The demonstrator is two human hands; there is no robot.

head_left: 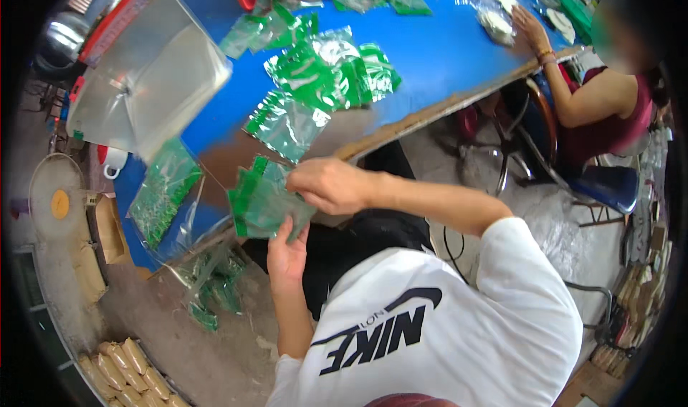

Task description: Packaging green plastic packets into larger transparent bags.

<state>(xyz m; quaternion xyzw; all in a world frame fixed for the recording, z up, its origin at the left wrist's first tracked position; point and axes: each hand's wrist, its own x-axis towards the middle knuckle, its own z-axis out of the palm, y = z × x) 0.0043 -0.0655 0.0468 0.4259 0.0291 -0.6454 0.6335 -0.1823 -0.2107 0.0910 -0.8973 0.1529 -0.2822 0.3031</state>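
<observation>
Head view: a small stack of green-and-clear plastic bags sits between the person's two hands, just off the near edge of the blue table. The left hand cups the stack from below, palm up, fingers curled against its lower edge. The right hand lies over the stack's upper right corner, fingers closed down on the top bag in a pinch. Judged from this grip, the step in hand is squaring or counting off the bags; the next move calls for the right fingers to part a single thin film from the stack while the left keeps the rest from sliding, a matter of light pressure on slippery plastic.

Beyond the hands, up and away, loose bags of the same kind lie scattered across the tabletop, and a single bag rests just past the right hand. To the left of the left hand a fuller clear bag of green items overhangs the table corner; a large clear plastic tub stands farther out on that side. The worn wooden table edge runs diagonally close behind the right hand, so the open room lies toward the person's lap. Far right, another person's hand works at the same table, well apart.
</observation>
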